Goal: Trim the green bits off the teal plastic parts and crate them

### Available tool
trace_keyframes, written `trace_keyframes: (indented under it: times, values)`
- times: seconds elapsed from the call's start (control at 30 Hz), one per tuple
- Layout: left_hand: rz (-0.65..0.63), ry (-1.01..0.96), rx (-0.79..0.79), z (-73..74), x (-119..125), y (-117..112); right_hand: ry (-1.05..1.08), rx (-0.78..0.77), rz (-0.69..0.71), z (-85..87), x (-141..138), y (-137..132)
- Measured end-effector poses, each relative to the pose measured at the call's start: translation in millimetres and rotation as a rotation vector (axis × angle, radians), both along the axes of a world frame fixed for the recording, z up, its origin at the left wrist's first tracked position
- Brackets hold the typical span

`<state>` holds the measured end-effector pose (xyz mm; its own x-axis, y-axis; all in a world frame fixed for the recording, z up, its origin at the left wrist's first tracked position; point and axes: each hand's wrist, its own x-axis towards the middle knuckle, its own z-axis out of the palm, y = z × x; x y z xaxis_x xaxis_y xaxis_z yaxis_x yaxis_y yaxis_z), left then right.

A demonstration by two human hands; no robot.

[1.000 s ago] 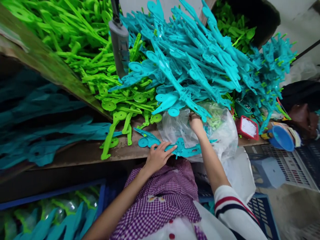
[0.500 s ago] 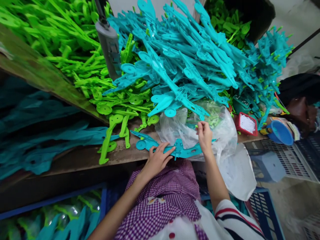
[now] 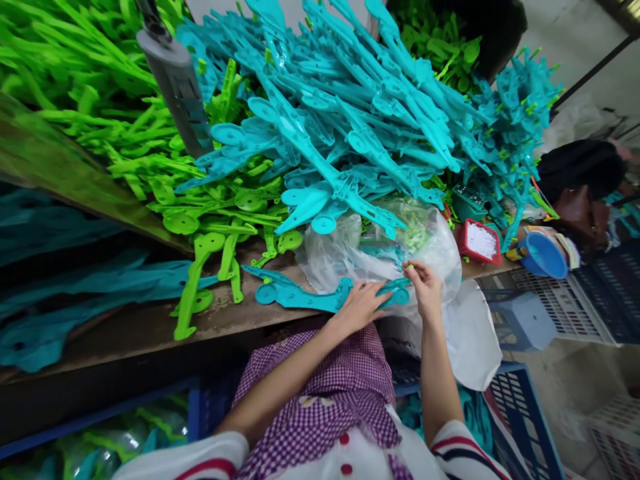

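Note:
A long turquoise plastic part (image 3: 300, 297) lies along the front edge of the bench. My left hand (image 3: 361, 305) rests on its right half, fingers stretched out over it and covering some of it. Just above the part's right end is my right hand (image 3: 426, 288), its thumb and fingertips pinched on a small green plastic piece (image 3: 411, 267). Behind both hands a clear plastic bag (image 3: 325, 257) lies open with small green pieces (image 3: 417, 233) inside.
Turquoise parts (image 3: 345, 133) are heaped behind the bag, with green parts (image 3: 150, 147) at left. A grey upright tool (image 3: 175, 87) hangs there. At right are a red tray (image 3: 481, 241) of white bits and a blue cup (image 3: 547, 255). Crates (image 3: 525, 420) stand below.
My left hand has slid right along the turquoise part. My right hand has come down to the part's right end, still pinching a small green piece. The view has shifted slightly right.

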<state>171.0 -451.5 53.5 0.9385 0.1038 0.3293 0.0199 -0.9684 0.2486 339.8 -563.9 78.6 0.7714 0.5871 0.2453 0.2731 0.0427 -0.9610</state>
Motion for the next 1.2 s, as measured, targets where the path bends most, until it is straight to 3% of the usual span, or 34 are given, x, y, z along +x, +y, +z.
trace_keyframes:
  times: [0.13, 0.23, 0.37, 0.77, 1.03, 1.2]
  values:
    - [0.041, -0.054, 0.031, -14.2, 3.6, 19.2, -0.173, -0.068, -0.081, -8.7, 8.2, -5.1]
    - [0.052, -0.041, 0.061, -13.0, 3.0, 27.4, -0.183, -0.123, -0.006, -25.2, 13.3, -4.2]
    - [0.066, -0.037, 0.069, -9.2, 5.8, 26.7, -0.285, -0.185, -0.020, -40.6, 13.3, -2.7]
    - [0.081, -0.033, 0.064, -9.1, 8.6, 23.7, -0.679, -0.354, 0.153, -23.7, 7.1, 0.5]
    - [0.079, -0.012, 0.061, -6.6, 8.1, 23.5, -0.647, -0.311, 0.138, -34.6, 13.4, -1.4]
    - [0.086, -0.010, 0.053, -8.6, 8.9, 23.7, -0.679, -0.389, 0.170, -37.0, 9.0, 1.5]
